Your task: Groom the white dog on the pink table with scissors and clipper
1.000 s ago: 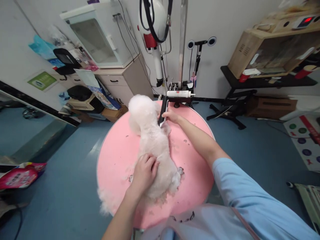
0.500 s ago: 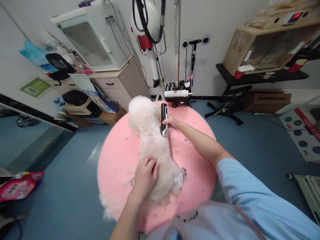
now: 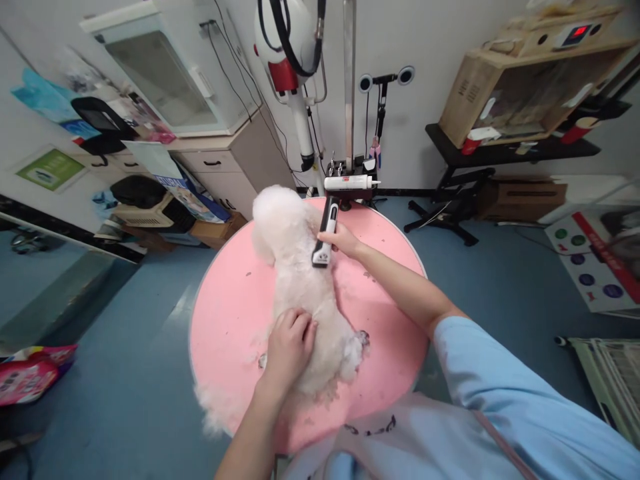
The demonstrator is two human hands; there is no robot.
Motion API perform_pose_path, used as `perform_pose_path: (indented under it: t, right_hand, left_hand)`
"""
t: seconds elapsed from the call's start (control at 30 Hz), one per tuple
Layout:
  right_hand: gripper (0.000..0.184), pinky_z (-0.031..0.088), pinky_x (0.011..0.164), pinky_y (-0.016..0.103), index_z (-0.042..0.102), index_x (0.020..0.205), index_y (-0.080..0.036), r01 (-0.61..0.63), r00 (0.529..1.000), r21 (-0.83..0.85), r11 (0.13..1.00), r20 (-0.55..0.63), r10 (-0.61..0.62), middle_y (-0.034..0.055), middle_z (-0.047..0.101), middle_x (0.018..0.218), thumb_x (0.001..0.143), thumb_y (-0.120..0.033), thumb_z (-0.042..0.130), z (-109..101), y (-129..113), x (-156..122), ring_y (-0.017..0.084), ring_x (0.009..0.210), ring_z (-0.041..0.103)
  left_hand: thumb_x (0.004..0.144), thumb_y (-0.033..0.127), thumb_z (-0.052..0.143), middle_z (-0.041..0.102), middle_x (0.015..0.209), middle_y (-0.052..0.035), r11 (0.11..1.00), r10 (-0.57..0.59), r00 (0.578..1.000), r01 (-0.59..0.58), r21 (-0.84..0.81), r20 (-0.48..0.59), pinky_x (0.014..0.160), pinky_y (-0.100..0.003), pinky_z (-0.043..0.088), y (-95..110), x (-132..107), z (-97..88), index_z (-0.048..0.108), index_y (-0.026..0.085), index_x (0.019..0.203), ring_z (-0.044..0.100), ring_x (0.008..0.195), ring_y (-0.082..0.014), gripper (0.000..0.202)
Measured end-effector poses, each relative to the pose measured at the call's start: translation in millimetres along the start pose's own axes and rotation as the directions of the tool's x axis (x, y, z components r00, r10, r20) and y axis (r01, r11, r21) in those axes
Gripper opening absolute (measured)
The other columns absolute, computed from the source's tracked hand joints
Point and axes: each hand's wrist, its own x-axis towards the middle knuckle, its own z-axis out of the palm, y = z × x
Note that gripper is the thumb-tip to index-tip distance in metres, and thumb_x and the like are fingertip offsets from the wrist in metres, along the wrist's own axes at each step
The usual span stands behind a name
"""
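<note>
A fluffy white dog [image 3: 305,287] is on the round pink grooming table [image 3: 225,320], its head toward the far side. My right hand [image 3: 341,240] is closed around a black-and-white hair clipper [image 3: 327,230]. The clipper's wide head points back toward me, against the dog's right side near the shoulder. On the dog's lower back rests my left hand [image 3: 291,343], fingers bent together into the coat, holding it. What lies under the left fingers is hidden. Loose cut fur [image 3: 217,407] lies at the table's near left edge.
A white nozzle bottle [image 3: 350,182] lies on a tool holder at the table's far edge, beside a metal post [image 3: 349,80]. A white-and-red dryer [image 3: 287,53] hangs above. Left stands a cabinet [image 3: 210,163]; right, a wooden box [image 3: 515,100] on a black table.
The clipper has tilted and its head has swung left onto the dog's side. My left hand stays on the dog's back. The whole view has shifted slightly.
</note>
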Motion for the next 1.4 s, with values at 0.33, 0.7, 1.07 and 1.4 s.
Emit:
perform_pose_path:
  t: [0.33,0.7,1.07,1.4]
  right_hand:
    - [0.021,0.034,0.035,0.018,0.048,0.072,-0.018,-0.048,0.996,-0.038,0.998,0.073,0.051,-0.0030,0.053,0.059,0.066,-0.025,0.067,10,8,-22,0.008,0.046,0.046]
    - [0.024,0.030,0.032,0.018,0.049,0.075,-0.018,0.009,0.996,0.059,0.998,-0.087,-0.004,-0.0052,0.052,0.055,0.066,-0.030,0.068,7,7,-19,0.006,0.041,0.041]
    - [0.032,0.033,0.030,0.017,0.049,0.073,-0.018,0.021,0.981,0.244,0.969,-0.192,0.027,-0.0040,0.057,0.053,0.066,-0.041,0.070,-24,33,-17,0.005,0.035,0.042]
    - [0.033,0.037,0.034,0.018,0.055,0.073,-0.016,-0.052,0.994,0.220,0.974,0.105,0.029,-0.0014,0.062,0.057,0.062,-0.041,0.073,-8,45,-74,0.008,0.040,0.050]
  left_hand:
    - [0.090,0.022,0.052,0.063,0.087,-0.0073,1.000,-0.027,1.000,0.027,0.002,0.005,0.074,-0.033,0.048,0,0,2.2,0.061,0.017,0.081,0.057,0.083,-0.0199,0.013]
    - [0.089,0.024,0.052,0.064,0.090,-0.0073,0.994,-0.081,0.997,0.082,-0.070,0.014,0.077,-0.033,0.049,2,0,2.3,0.066,0.018,0.086,0.059,0.085,-0.0195,0.015]
    - [0.090,0.034,0.045,0.068,0.094,-0.0096,0.965,-0.246,0.967,0.238,-0.111,-0.065,0.087,-0.035,0.046,-8,70,-23.7,0.069,0.016,0.089,0.061,0.094,-0.0219,0.031]
    - [0.082,0.050,0.051,0.066,0.086,-0.0098,0.886,-0.434,0.898,0.411,0.212,0.073,0.067,-0.030,0.039,-29,120,14.1,0.063,0.018,0.079,0.058,0.079,-0.0230,0.034]
